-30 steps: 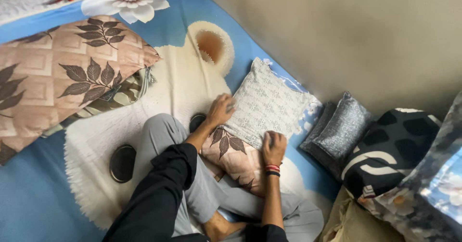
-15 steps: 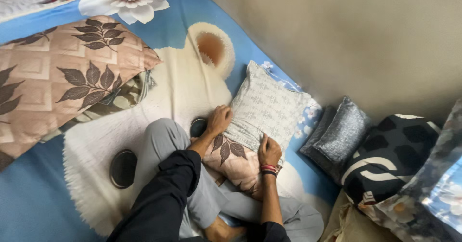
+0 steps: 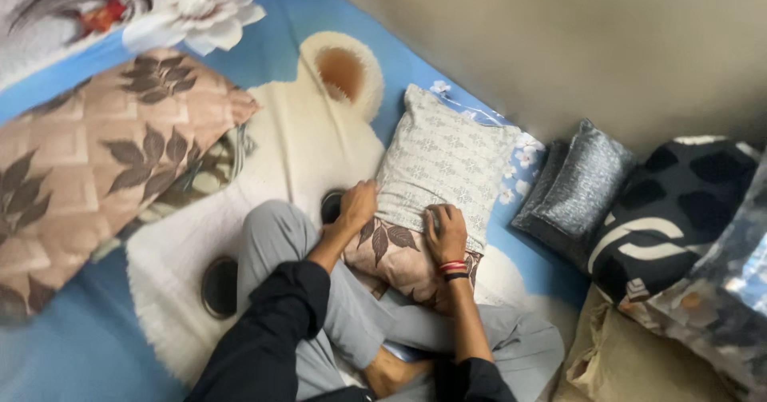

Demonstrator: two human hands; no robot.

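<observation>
Both hands grip a grey-white pillow (image 3: 443, 162) at center frame where it enters a brown leaf-print cover (image 3: 391, 252): the left hand (image 3: 357, 205) curled over its left edge, the right hand (image 3: 446, 234) closed on its lower right. The pillow rests on the seated person's lap, atop a cream bear-shaped rug (image 3: 300, 150). A large leaf-print pillow (image 3: 104, 162) lies at left; dark cushions (image 3: 631, 202) crowd the right.

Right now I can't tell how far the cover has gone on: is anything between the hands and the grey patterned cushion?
Nothing visible. The left hand grips the leaf-print cover at the grey patterned cushion's left edge; the right hand presses directly on it.
</observation>
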